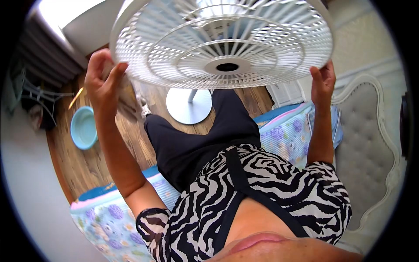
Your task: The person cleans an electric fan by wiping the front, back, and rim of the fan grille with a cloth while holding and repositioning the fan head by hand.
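A white electric fan (pixel 227 77) fills the upper middle, its round slatted guard tilted toward me; pale blue blades show behind the slats. Its round pale base (pixel 190 114) and short length of pole stand on the floor below. At the guard's left edge, my left hand (pixel 104 83) is closed on a crumpled beige-white cloth (pixel 127 97) that hangs below it. Whether these fingers also grip the rim is hard to see. My right hand (pixel 323 84) grips the guard's right rim between thumb and fingers, with some fingertips hidden behind it.
I sit on a bed with a flowered blue cover (pixel 111 220). A light blue basin (pixel 84 128) stands on the wood floor (pixel 131 142) to the left, near a yellow stick (pixel 76 98) and a white rack (pixel 43 94). A grey tufted headboard (pixel 364 131) rises at right.
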Tool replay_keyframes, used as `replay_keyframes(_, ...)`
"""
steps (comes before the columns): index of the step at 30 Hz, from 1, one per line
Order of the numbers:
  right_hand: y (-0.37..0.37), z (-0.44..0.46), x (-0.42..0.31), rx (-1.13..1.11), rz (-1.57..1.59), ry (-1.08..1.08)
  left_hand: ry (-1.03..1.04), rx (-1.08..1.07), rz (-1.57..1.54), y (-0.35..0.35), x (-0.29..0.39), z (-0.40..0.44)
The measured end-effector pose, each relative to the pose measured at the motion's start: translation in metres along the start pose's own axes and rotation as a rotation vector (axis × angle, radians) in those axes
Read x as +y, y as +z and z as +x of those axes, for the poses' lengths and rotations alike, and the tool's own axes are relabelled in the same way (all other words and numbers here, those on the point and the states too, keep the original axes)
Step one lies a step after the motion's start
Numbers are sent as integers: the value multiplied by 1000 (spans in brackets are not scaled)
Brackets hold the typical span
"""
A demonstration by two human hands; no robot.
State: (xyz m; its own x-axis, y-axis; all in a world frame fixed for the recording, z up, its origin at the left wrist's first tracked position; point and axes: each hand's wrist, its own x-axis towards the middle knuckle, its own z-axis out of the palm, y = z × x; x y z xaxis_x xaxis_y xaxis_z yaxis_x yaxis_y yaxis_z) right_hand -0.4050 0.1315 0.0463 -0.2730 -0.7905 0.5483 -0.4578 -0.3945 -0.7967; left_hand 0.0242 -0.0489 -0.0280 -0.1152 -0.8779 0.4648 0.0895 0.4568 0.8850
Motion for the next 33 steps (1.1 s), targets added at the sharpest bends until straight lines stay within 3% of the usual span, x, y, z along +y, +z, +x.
replay_keyframes(11,-4,-6,9,56,-118,-147,-5,190,102,16,12,-7)
replay_keyframes(15,-3,-13,11,80,-123,-200,156,419,285,32,41,-25)
replay_keyframes(16,-2,-14,11,80,-118,-205,257,485,454,47,58,-30)
replay_keyframes(18,-3,-19,10,78,-138,-237,596,423,609,81,84,-36)
replay_keyframes(22,1,-22,13,133,-148,-323,965,123,890,151,134,-52)
replay_keyframes(27,1,-27,14,156,-124,-377,930,-291,1127,227,165,-60)
replay_keyframes(33,-1,-31,22,142,-7,-336,989,-424,1289,275,157,-49)
